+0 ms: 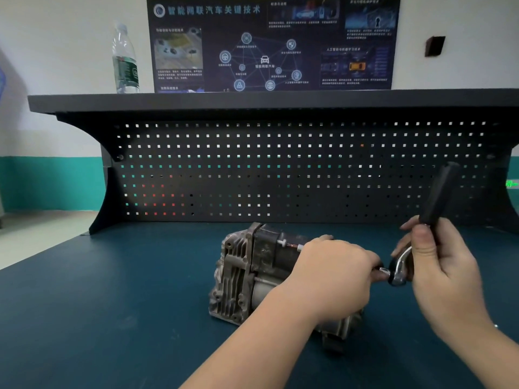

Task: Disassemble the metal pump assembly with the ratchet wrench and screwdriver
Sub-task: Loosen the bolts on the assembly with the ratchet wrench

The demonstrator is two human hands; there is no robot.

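near the worktop's front edge the pump assembly (pixel 252 273) is seen largely intact, steadied by the left hand (pixel 334 276), while the ratchet wrench (pixel 432 220) is gripped by the right hand (pixel 441 262).

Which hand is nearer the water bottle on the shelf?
Left. The left hand rests on the pump near the bench's middle, below and right of the bottle; the right hand, gripping the ratchet, is farther right.
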